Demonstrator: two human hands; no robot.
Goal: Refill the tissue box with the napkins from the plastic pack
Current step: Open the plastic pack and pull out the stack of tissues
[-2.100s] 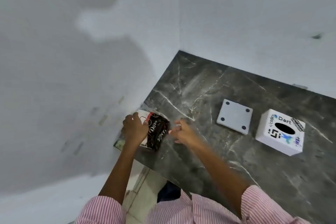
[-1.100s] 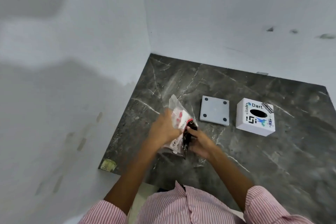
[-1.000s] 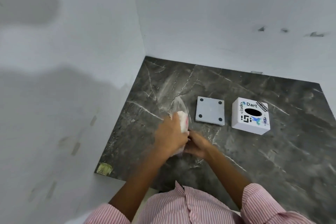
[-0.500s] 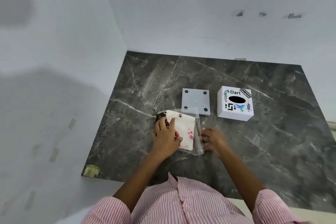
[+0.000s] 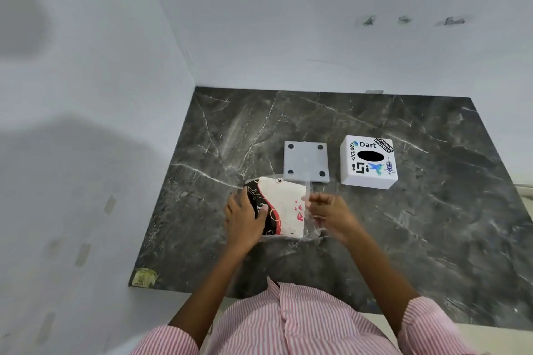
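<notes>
The plastic pack of napkins (image 5: pixel 284 210), clear film over a white, red and black print, lies flat on the dark marble counter (image 5: pixel 432 225) in front of me. My left hand (image 5: pixel 245 217) presses down on its black left end. My right hand (image 5: pixel 328 212) pinches the clear film at the pack's right open end. Behind and to the right stands the white tissue box (image 5: pixel 368 163) with stickers and a dark oval slot on top. Its grey square base plate (image 5: pixel 306 161) with dark round feet lies separately, just left of the box.
White walls close the counter at the left and the back. A small yellowish sticker (image 5: pixel 144 278) sits at the counter's front left corner. My striped pink sleeves fill the bottom of the view.
I carried the pack from the counter's left edge to the middle and laid it flat. My left hand now holds its left end down and my right hand has taken the film at its right end.
</notes>
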